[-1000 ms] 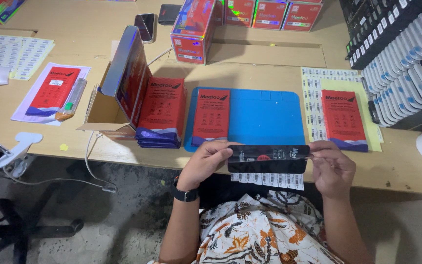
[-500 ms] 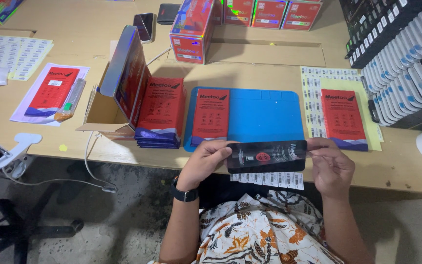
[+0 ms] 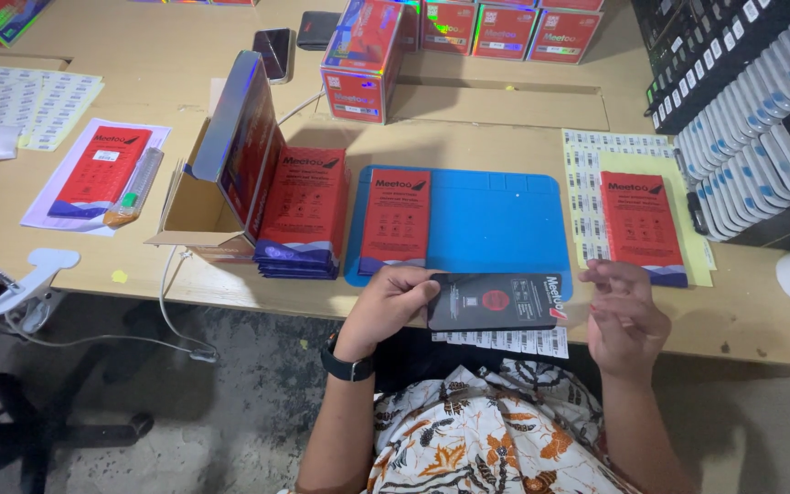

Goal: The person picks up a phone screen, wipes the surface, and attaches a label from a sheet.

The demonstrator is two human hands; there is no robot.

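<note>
Bare right part of the blue mat point(image 3: 496, 215) gives open reach. To its left lie a red packet point(image 3: 396, 220), a packet stack point(image 3: 302, 212) and an open carton point(image 3: 221, 169); to its right a label sheet point(image 3: 587, 187) bearing another packet point(image 3: 640, 220); behind, a red box point(image 3: 363, 57) on the desk point(image 3: 166, 78).
</note>
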